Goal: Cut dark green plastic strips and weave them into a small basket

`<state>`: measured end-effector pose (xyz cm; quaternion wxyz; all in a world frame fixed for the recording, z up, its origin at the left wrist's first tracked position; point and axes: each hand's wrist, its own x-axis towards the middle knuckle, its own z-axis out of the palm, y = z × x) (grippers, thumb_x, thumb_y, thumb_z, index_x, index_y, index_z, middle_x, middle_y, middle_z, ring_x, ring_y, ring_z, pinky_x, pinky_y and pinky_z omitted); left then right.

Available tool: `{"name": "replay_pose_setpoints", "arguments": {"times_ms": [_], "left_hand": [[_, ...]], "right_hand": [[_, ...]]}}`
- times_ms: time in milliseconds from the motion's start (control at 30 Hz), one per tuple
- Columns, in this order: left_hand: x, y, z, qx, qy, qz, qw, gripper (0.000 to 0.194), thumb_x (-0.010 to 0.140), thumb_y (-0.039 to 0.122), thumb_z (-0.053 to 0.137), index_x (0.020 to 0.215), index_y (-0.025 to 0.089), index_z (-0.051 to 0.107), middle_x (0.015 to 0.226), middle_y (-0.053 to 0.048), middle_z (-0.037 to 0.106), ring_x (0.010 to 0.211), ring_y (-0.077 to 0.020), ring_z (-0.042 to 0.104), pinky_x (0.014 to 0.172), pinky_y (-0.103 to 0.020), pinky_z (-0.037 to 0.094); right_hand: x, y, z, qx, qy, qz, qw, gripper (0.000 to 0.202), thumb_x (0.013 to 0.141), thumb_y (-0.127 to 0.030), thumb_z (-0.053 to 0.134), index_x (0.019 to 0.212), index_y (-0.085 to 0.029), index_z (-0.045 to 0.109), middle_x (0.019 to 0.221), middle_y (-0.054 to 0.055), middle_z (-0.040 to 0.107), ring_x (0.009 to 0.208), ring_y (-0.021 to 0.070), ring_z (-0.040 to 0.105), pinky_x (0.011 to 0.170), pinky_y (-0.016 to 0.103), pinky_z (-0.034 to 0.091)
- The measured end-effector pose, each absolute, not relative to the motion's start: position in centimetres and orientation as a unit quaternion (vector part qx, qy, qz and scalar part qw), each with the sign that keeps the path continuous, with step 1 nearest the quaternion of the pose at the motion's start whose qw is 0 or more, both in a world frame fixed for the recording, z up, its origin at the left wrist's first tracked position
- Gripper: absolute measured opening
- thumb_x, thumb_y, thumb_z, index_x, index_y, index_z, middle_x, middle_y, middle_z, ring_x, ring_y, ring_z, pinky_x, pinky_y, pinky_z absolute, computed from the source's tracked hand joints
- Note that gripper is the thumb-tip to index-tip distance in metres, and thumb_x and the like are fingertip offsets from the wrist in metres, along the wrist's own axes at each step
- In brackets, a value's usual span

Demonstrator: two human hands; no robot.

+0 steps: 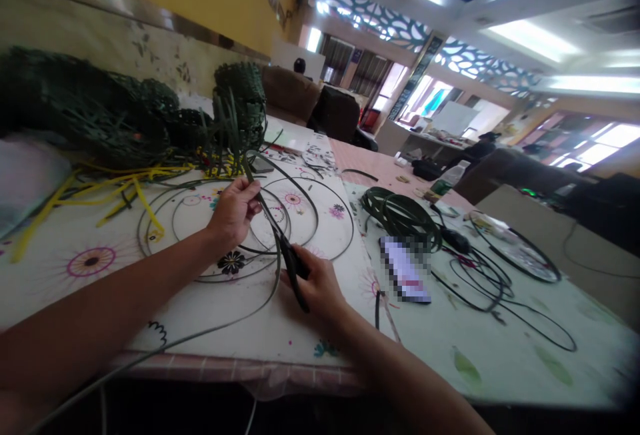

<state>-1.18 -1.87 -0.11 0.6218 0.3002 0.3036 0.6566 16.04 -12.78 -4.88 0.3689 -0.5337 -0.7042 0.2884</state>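
My left hand is closed in a pinch on a dark green flat strip above the flowered tablecloth. The strip curves up and over in a loop, and a long length trails to the lower left past the table edge. In my right hand is a pair of dark-handled scissors, its blades pointing up and left against the strip. Whether the blades have cut through it I cannot tell. Loose rings of thin grey-green strip lie on the cloth beneath both hands.
Dark green woven baskets and yellow strips stand and lie at the back left. To the right are a coil of green strip, a phone with a pixelated screen, black cables and a plastic bottle.
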Motion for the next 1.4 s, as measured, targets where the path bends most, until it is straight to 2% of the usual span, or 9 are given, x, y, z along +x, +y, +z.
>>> {"name": "replay_pose_setpoints", "arguments": {"times_ms": [200,400,600,667,800,900,1000,1200,1400], "left_hand": [[-2.0,-0.7,-0.1,0.264,0.304,0.656,0.638,0.029,0.078,0.003,0.066,0.066,0.016,0.043,0.056,0.008,0.041,0.040,-0.0014,0.034,0.037,-0.013,0.027],[-1.5,-1.2,-0.2,0.291,0.300,0.663,0.621,0.034,0.081,0.005,0.067,0.067,0.018,0.039,0.056,0.008,0.039,0.041,-0.0025,0.034,0.039,-0.014,0.029],[-1.0,-1.9,-0.7,0.305,0.291,0.653,0.629,0.032,0.083,0.005,0.063,0.066,0.017,0.039,0.056,0.008,0.039,0.042,-0.0026,0.034,0.040,-0.013,0.029],[-1.1,-1.8,-0.8,0.308,0.295,0.646,0.633,0.032,0.082,0.006,0.065,0.066,0.017,0.040,0.056,0.008,0.039,0.042,-0.0024,0.034,0.040,-0.013,0.030],[-1.7,-1.1,-0.5,0.290,0.309,0.649,0.632,0.030,0.079,0.007,0.068,0.066,0.016,0.044,0.057,0.007,0.041,0.042,-0.0023,0.035,0.039,-0.014,0.030],[-2.5,-0.1,-0.1,0.260,0.311,0.663,0.629,0.026,0.079,0.004,0.067,0.068,0.016,0.047,0.058,0.006,0.044,0.042,-0.0020,0.036,0.039,-0.014,0.029],[-2.9,0.4,0.1,0.247,0.310,0.667,0.631,0.027,0.081,0.001,0.063,0.068,0.016,0.045,0.058,0.006,0.043,0.042,-0.0018,0.035,0.039,-0.014,0.028],[-2.2,-0.6,0.2,0.310,0.276,0.671,0.614,0.031,0.089,0.004,0.056,0.067,0.017,0.040,0.056,0.006,0.040,0.043,-0.0036,0.036,0.041,-0.015,0.032],[-2.0,-0.9,0.3,0.306,0.281,0.667,0.619,0.032,0.090,0.002,0.055,0.066,0.017,0.040,0.055,0.007,0.039,0.042,-0.0029,0.035,0.040,-0.014,0.031]], "right_hand": [[15.9,-13.2,-4.8,-0.517,-0.711,0.298,0.373,0.021,0.080,-0.036,0.068,0.085,-0.016,0.068,0.060,-0.005,0.045,0.055,0.0094,0.039,0.052,0.021,0.030],[16.0,-12.9,-5.5,-0.533,-0.691,0.299,0.385,0.036,0.076,-0.034,0.070,0.106,-0.015,0.071,0.069,-0.002,0.060,0.061,0.0123,0.050,0.058,0.022,0.039],[16.2,-12.7,-5.3,-0.533,-0.696,0.291,0.382,0.036,0.075,-0.033,0.071,0.106,-0.015,0.071,0.071,-0.002,0.059,0.063,0.0124,0.049,0.060,0.022,0.039],[16.2,-12.7,-5.0,-0.531,-0.700,0.294,0.376,0.032,0.077,-0.033,0.071,0.104,-0.016,0.070,0.067,-0.004,0.055,0.060,0.0115,0.046,0.058,0.021,0.037],[16.1,-12.9,-4.5,-0.528,-0.715,0.286,0.357,0.016,0.079,-0.033,0.068,0.086,-0.018,0.067,0.061,-0.005,0.047,0.056,0.0104,0.039,0.053,0.022,0.030],[16.1,-13.1,-4.4,-0.524,-0.719,0.292,0.350,0.016,0.079,-0.034,0.068,0.081,-0.019,0.065,0.060,-0.005,0.046,0.055,0.0104,0.038,0.053,0.022,0.029],[16.0,-13.1,-4.6,-0.530,-0.713,0.297,0.350,0.018,0.078,-0.034,0.068,0.087,-0.018,0.067,0.061,-0.005,0.048,0.056,0.0109,0.040,0.053,0.022,0.031],[16.3,-12.5,-5.2,-0.549,-0.692,0.281,0.375,0.036,0.074,-0.036,0.073,0.105,-0.016,0.071,0.070,-0.002,0.058,0.062,0.0131,0.048,0.061,0.023,0.040],[16.5,-12.3,-5.3,-0.537,-0.697,0.287,0.379,0.034,0.075,-0.034,0.073,0.104,-0.017,0.071,0.069,-0.003,0.056,0.062,0.0122,0.046,0.061,0.022,0.039]]}}
